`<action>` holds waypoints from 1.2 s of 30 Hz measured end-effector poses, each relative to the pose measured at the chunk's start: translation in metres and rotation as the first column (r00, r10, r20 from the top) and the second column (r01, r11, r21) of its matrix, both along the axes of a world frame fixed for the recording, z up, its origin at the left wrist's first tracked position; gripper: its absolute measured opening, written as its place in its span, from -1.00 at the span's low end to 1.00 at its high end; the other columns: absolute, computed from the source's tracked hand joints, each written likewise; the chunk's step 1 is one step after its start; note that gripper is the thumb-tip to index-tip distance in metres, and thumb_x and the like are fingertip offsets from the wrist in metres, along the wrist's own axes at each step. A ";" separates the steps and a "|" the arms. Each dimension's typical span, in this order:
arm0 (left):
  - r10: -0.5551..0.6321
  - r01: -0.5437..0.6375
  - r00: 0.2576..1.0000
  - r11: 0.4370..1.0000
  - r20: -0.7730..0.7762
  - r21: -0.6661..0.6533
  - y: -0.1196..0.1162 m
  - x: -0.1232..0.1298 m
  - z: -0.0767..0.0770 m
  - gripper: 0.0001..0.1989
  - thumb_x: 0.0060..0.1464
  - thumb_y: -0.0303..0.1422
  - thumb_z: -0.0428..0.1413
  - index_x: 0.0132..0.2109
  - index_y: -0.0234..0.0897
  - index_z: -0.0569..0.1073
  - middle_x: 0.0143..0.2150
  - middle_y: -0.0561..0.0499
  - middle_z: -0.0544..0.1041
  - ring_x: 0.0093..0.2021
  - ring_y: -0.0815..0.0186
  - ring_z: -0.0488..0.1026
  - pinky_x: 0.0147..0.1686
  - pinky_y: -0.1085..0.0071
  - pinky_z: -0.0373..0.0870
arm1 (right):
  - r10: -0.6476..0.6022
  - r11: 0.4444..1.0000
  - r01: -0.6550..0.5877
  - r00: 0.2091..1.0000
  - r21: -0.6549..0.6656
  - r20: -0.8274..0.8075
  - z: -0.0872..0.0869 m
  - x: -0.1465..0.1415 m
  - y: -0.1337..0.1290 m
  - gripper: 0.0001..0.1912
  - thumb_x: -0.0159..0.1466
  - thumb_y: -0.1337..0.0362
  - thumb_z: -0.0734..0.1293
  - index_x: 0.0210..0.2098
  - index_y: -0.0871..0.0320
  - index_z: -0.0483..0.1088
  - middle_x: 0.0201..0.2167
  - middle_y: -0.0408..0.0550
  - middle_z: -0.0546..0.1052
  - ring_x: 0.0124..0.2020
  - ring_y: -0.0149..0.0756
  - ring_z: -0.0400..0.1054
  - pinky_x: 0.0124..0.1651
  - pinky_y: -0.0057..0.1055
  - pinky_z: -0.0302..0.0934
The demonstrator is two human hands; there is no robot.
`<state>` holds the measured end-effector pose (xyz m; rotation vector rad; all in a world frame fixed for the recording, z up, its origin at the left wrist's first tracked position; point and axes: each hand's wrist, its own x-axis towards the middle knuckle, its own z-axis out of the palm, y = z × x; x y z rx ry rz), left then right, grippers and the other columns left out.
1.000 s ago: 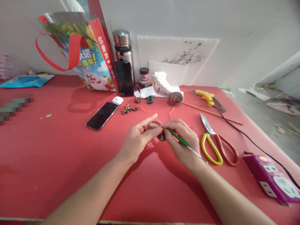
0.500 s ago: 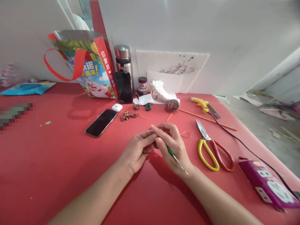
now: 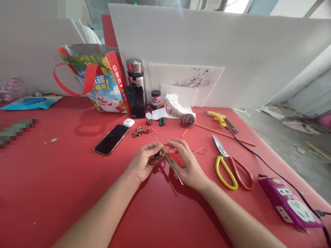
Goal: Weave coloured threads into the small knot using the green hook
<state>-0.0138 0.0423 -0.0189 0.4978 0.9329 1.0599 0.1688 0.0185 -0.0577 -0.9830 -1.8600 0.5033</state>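
My left hand (image 3: 145, 159) pinches a small dark and orange crochet piece (image 3: 157, 155), partly hidden by the fingers. A crochet hook (image 3: 169, 162) with a green grip slants across that piece, its tip up by my left fingertips and its metal end pointing down toward me. My right hand (image 3: 188, 164) is just right of the hook, with its fingers apart and its thumb close to the green grip. Loose dark yarn loops hang between the hands. An orange strand (image 3: 200, 150) lies beyond my right fingers, and a multicoloured yarn ball (image 3: 188, 119) sits farther back.
Yellow-and-red-handled scissors (image 3: 226, 165), a yellow glue gun (image 3: 217, 117) with its black cord and a purple power strip (image 3: 291, 201) are on the right. A phone (image 3: 111, 139), white earbud case (image 3: 128, 122), steel flask (image 3: 137, 74) and printed bag (image 3: 97, 82) stand left and back.
My right hand has opened and moved away from my left hand. The hook has left its grasp and now rests at the crochet piece, which is more exposed. The view has tilted up slightly.
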 end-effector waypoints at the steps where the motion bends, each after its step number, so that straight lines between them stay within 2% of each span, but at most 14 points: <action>1: -0.005 0.005 1.000 1.000 -0.015 0.018 0.002 -0.001 -0.001 -0.67 -0.24 -0.39 0.58 -0.47 -0.37 0.57 -0.55 0.08 0.48 -0.56 0.54 0.33 -0.58 0.63 0.15 | -0.077 0.996 0.074 0.995 -0.043 -0.056 -0.001 0.003 0.002 -0.45 0.29 0.47 0.26 0.25 0.06 0.39 0.12 0.16 0.51 0.09 -0.11 0.54 0.13 -0.05 0.52; 3: -0.023 0.025 0.999 0.999 -0.043 0.048 0.003 -0.003 -0.004 -0.63 -0.29 -0.34 0.60 -0.49 -0.38 0.56 -0.58 0.08 0.46 -0.58 0.53 0.31 -0.59 0.61 0.14 | -0.283 0.948 0.259 0.953 -0.186 -0.112 0.000 0.008 0.008 -0.54 0.26 0.43 0.25 0.14 0.10 0.41 0.01 0.13 0.56 -0.04 -0.13 0.57 -0.09 -0.15 0.54; 5: -0.043 0.048 0.997 0.996 -0.064 0.073 0.004 -0.002 -0.007 -0.60 -0.31 -0.28 0.61 -0.49 -0.37 0.56 -0.58 0.07 0.46 -0.58 0.50 0.31 -0.56 0.57 0.22 | -0.391 0.885 0.362 0.919 -0.292 -0.045 0.006 0.010 0.020 -0.58 0.29 0.33 0.25 0.14 0.15 0.40 0.04 0.20 0.57 -0.01 -0.08 0.57 -0.13 -0.16 0.51; 8: -0.064 0.072 0.995 0.992 -0.079 0.101 0.004 0.001 -0.009 -0.56 -0.34 -0.22 0.62 -0.49 -0.37 0.57 -0.56 0.06 0.47 -0.56 0.49 0.31 -0.50 0.54 0.29 | -0.402 0.867 0.386 0.915 -0.313 0.015 0.022 0.003 0.055 -0.56 0.39 0.21 0.24 0.22 0.16 0.38 0.10 0.21 0.59 -0.04 -0.10 0.57 -0.05 -0.13 0.49; 12: -0.077 0.087 0.993 0.990 -0.088 0.111 0.004 0.004 -0.010 -0.52 -0.37 -0.16 0.63 -0.50 -0.37 0.56 -0.56 0.06 0.47 -0.55 0.50 0.32 -0.50 0.55 0.26 | -0.407 0.834 0.439 0.898 -0.334 0.166 0.037 -0.016 0.126 -0.65 0.39 0.22 0.35 0.13 0.21 0.47 0.16 0.27 0.60 0.20 0.03 0.49 0.31 -0.03 0.32; 16: -0.079 0.089 0.992 0.991 -0.099 0.102 0.004 0.004 -0.009 -0.46 -0.41 -0.07 0.62 -0.51 -0.35 0.54 -0.58 0.08 0.44 -0.57 0.50 0.30 -0.49 0.54 0.27 | -0.421 0.769 0.502 0.863 -0.395 0.277 0.036 -0.041 0.185 -0.67 0.43 0.18 0.40 0.09 0.25 0.52 0.17 0.35 0.58 0.26 0.15 0.46 0.33 0.05 0.32; 18: -0.086 0.096 0.991 0.991 -0.102 0.092 0.003 0.005 -0.009 -0.44 -0.41 -0.04 0.62 -0.51 -0.34 0.53 -0.58 0.09 0.42 -0.57 0.48 0.31 -0.48 0.50 0.30 | -0.440 0.736 0.531 0.846 -0.420 0.300 0.032 -0.054 0.202 -0.61 0.42 0.19 0.45 0.16 0.25 0.49 0.22 0.31 0.55 0.26 0.13 0.46 0.31 0.08 0.35; 21: -0.093 0.101 0.991 0.991 -0.100 0.083 0.002 0.006 -0.009 -0.43 -0.41 -0.02 0.61 -0.50 -0.34 0.53 -0.58 0.09 0.42 -0.57 0.48 0.31 -0.49 0.50 0.25 | -0.483 0.687 0.567 0.823 -0.454 0.298 0.023 -0.068 0.214 -0.56 0.44 0.16 0.45 0.24 0.16 0.45 0.28 0.13 0.50 0.23 0.01 0.48 0.26 0.10 0.43; 24: -0.093 0.100 0.991 0.992 -0.095 0.074 0.003 0.006 -0.010 -0.43 -0.42 -0.01 0.61 -0.50 -0.33 0.54 -0.57 0.08 0.44 -0.54 0.46 0.34 -0.48 0.49 0.26 | -0.521 0.667 0.568 0.818 -0.483 0.243 0.016 -0.072 0.220 -0.58 0.46 0.14 0.44 0.24 0.15 0.45 0.27 0.11 0.51 0.20 -0.02 0.49 0.23 0.07 0.46; 27: -0.089 0.095 0.992 0.993 -0.091 0.069 0.004 0.005 -0.011 -0.44 -0.44 -0.03 0.62 -0.49 -0.34 0.56 -0.53 0.05 0.49 -0.52 0.47 0.35 -0.44 0.49 0.28 | -0.546 0.676 0.527 0.828 -0.515 0.131 0.016 -0.070 0.220 -0.67 0.45 0.19 0.45 0.14 0.18 0.50 0.17 0.09 0.57 0.15 -0.06 0.51 0.21 0.03 0.46; 30: -0.091 0.097 0.992 0.993 -0.089 0.069 0.004 0.004 -0.011 -0.46 -0.42 -0.04 0.61 -0.49 -0.34 0.57 -0.53 0.04 0.50 -0.52 0.45 0.36 -0.43 0.46 0.32 | -0.529 0.725 0.426 0.848 -0.542 -0.042 0.025 -0.063 0.198 -0.88 0.37 0.32 0.42 -0.13 0.22 0.57 -0.17 0.03 0.65 -0.05 -0.08 0.55 0.09 -0.10 0.44; 32: -0.089 0.095 0.992 0.993 -0.085 0.072 0.005 0.004 -0.011 -0.48 -0.39 -0.04 0.60 -0.49 -0.32 0.57 -0.55 0.04 0.49 -0.53 0.43 0.36 -0.42 0.42 0.35 | -0.492 0.773 0.335 0.852 -0.538 -0.177 0.035 -0.054 0.163 -0.91 0.36 0.31 0.39 -0.24 0.18 0.55 -0.32 -0.07 0.62 -0.20 -0.16 0.53 -0.04 -0.20 0.43; 34: -0.075 0.082 0.994 0.993 -0.085 0.084 0.005 0.003 -0.011 -0.51 -0.39 -0.08 0.60 -0.47 -0.33 0.60 -0.53 0.03 0.52 -0.52 0.43 0.37 -0.43 0.44 0.32 | -0.451 0.810 0.259 0.849 -0.527 -0.277 0.044 -0.040 0.113 -0.89 0.38 0.24 0.41 -0.25 0.15 0.52 -0.35 -0.12 0.58 -0.27 -0.23 0.49 -0.13 -0.26 0.43; 36: -0.079 0.087 0.993 0.992 -0.085 0.095 0.005 0.004 -0.010 -0.55 -0.34 -0.13 0.59 -0.47 -0.33 0.60 -0.54 0.05 0.50 -0.52 0.46 0.34 -0.46 0.47 0.25 | -0.411 0.827 0.152 0.821 -0.542 -0.396 0.048 -0.026 0.059 -0.79 0.43 0.14 0.43 -0.09 0.15 0.54 -0.18 -0.06 0.62 -0.19 -0.22 0.53 -0.11 -0.24 0.50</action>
